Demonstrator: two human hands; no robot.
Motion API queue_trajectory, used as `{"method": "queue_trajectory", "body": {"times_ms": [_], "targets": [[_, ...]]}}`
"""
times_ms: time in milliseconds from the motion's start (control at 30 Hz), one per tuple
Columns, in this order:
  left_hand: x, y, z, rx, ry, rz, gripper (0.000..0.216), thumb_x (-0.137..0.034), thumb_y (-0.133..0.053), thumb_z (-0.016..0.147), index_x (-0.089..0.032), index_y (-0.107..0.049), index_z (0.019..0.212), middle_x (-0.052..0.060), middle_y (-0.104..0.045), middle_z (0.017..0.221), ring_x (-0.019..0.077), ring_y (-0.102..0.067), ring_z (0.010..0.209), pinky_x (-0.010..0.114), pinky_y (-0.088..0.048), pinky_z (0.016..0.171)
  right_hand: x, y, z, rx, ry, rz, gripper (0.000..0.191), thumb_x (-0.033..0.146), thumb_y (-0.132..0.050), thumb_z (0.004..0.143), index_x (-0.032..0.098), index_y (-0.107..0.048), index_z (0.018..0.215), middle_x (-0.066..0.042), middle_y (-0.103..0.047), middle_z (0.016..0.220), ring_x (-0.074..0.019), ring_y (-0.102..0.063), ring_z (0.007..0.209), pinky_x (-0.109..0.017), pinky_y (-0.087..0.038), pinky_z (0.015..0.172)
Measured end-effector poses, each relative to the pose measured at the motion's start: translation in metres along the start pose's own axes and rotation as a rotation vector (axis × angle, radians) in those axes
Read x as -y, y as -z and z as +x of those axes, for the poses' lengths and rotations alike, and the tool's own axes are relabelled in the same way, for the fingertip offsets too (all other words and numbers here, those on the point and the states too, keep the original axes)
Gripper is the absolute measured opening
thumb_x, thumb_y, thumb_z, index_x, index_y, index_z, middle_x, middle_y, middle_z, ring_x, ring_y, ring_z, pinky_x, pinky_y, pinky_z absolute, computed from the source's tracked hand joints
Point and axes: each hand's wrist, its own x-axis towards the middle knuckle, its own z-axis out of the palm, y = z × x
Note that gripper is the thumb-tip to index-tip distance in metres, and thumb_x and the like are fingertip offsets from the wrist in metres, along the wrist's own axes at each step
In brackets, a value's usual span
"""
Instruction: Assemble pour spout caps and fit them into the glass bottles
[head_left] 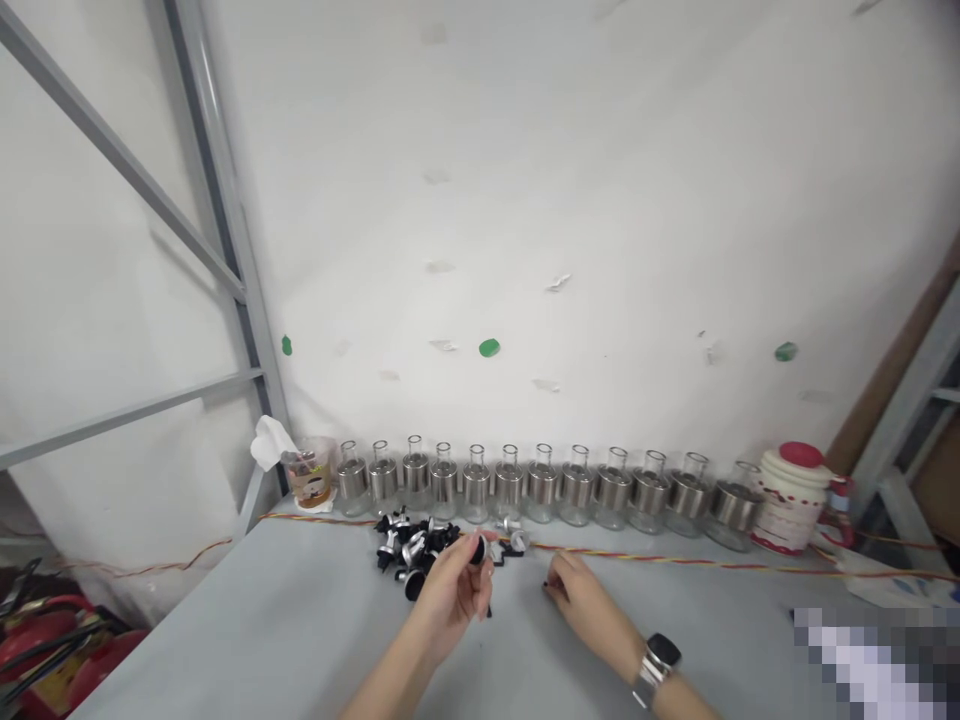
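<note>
My left hand (455,598) is closed around a black-and-silver bottle stopper (478,550), with its round black end turned toward me. My right hand (581,600), wearing a watch on the wrist, has its fingers curled together just above the table. A small dark bit shows at its fingertips, too small to name. Beside and behind my left hand lies a pile of similar black-and-silver stoppers (411,548). A few loose pieces (514,543) lie between the two hands and the bottles.
Glass bottles (508,485) with metal bands stand in a row along the wall. A cup (309,480) with tissue is at the left end, a white jar with a red lid (791,500) at the right. A twisted red-yellow cord (645,558) crosses the grey table (255,610).
</note>
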Motion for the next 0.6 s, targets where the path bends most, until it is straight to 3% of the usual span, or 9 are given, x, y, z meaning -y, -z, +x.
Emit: {"method": "queue_trajectory", "body": {"times_ms": [100, 233, 433, 600], "targets": [[0.003, 0.0, 0.001, -0.039, -0.008, 0.009, 0.04, -0.047, -0.047, 0.08, -0.015, -0.054, 0.102, -0.005, -0.051, 0.053, 0.0025, -0.039, 0.029, 0.014, -0.025, 0.03, -0.002, -0.001, -0.006, -0.034, -0.078, 0.057, 0.007, 0.014, -0.045, 0.07, 0.02, -0.048, 0.067, -0.004, -0.054, 0.076, -0.0187, -0.051, 0.073, -0.029, -0.039, 0.068], [0.009, 0.0, 0.003, -0.081, -0.03, 0.089, 0.037, -0.037, -0.061, 0.074, -0.016, -0.05, 0.103, -0.003, -0.056, 0.063, 0.0051, -0.053, 0.044, 0.015, -0.04, 0.04, -0.011, -0.002, -0.007, -0.035, -0.126, 0.132, 0.007, 0.015, -0.045, 0.067, 0.02, -0.047, 0.071, -0.001, -0.054, 0.07, -0.0171, -0.053, 0.068, -0.028, -0.041, 0.065], [0.017, -0.002, 0.005, -0.022, -0.003, 0.323, 0.043, -0.04, -0.061, 0.071, -0.018, -0.043, 0.103, -0.005, -0.056, 0.054, 0.011, -0.055, 0.036, 0.02, -0.044, 0.033, -0.016, -0.002, -0.008, -0.03, -0.127, 0.219, 0.033, 0.013, -0.045, 0.067, 0.016, -0.052, 0.099, -0.002, -0.055, 0.076, -0.0164, -0.055, 0.068, -0.028, -0.043, 0.069], [0.024, -0.005, 0.001, 0.043, 0.033, 0.445, 0.036, -0.036, -0.064, 0.066, -0.017, -0.045, 0.09, -0.005, -0.056, 0.045, 0.0125, -0.053, 0.029, 0.018, -0.04, 0.026, -0.007, 0.004, -0.01, -0.008, -0.087, 0.114, 0.017, 0.015, -0.044, 0.072, 0.017, -0.06, 0.075, -0.006, -0.055, 0.079, -0.0181, -0.054, 0.074, -0.028, -0.042, 0.072]]}}
